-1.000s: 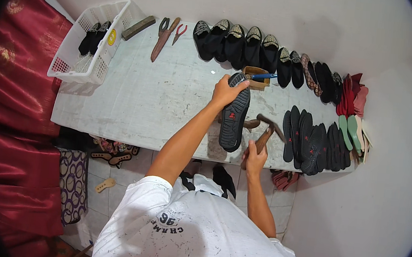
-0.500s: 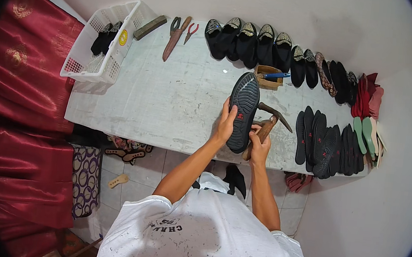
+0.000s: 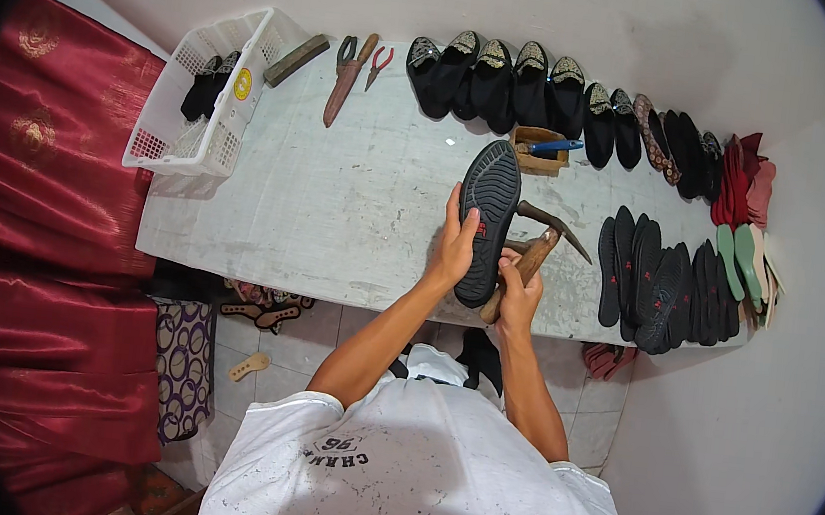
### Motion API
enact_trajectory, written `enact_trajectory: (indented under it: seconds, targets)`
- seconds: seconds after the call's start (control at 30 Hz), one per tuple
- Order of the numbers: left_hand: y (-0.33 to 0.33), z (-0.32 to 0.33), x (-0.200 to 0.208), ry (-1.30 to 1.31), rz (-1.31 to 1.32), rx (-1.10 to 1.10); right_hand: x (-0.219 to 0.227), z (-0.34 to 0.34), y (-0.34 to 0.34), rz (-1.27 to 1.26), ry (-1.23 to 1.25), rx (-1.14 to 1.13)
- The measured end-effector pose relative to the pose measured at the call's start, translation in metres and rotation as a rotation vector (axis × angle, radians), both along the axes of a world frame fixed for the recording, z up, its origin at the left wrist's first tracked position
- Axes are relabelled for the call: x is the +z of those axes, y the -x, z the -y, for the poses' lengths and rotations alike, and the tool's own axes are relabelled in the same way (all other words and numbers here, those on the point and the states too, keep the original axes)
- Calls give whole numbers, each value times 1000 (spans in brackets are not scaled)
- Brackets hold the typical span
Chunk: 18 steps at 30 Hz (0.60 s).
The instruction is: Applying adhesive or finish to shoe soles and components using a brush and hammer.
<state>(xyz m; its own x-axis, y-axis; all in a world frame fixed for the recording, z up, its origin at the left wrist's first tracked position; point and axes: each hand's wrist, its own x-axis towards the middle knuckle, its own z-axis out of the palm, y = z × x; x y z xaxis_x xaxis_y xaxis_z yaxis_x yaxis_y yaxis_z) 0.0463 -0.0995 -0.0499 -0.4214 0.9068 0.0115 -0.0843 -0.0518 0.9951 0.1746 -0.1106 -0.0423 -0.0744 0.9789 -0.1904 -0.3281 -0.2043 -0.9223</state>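
A black shoe (image 3: pixel 487 227) is held up over the table's front part, its ribbed sole facing me and its toe pointing away. My left hand (image 3: pixel 454 247) grips it along the left side, thumb on the sole. Wrapped round the wooden handle of a hammer (image 3: pixel 531 262) is my right hand (image 3: pixel 519 294), close beside the shoe's heel end. The hammer's dark metal head slants to the right of the shoe. Whether my right fingers also touch the shoe, I cannot tell.
Several finished shoes (image 3: pixel 492 85) line the table's back edge, with a small box (image 3: pixel 540 160) holding a blue-handled tool before them. Black soles (image 3: pixel 643 282) lie at right. At left are a white basket (image 3: pixel 212 141), a dark block (image 3: pixel 297 59), red pliers (image 3: pixel 376 65) and a sheathed tool (image 3: pixel 343 94).
My view has shifted slightly, so the table and its contents sit a little differently in the picture. Both hands keep their hold on the shoe and the hammer.
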Motion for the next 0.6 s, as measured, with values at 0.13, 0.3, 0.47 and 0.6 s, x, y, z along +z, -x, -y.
enact_trajectory:
  seconds: [0.13, 0.3, 0.47, 0.6]
  targets:
    - [3, -11, 6, -1, 80, -11, 17, -4, 3, 52, -17, 16]
    - [9, -33, 21, 47, 167, -53, 15, -23, 4, 86, -45, 27]
    - [12, -45, 26, -29, 267, -58, 18, -28, 11, 64, -60, 18]
    - [20, -55, 33, -16, 297, -72, 21, -36, 18, 63, -92, 23]
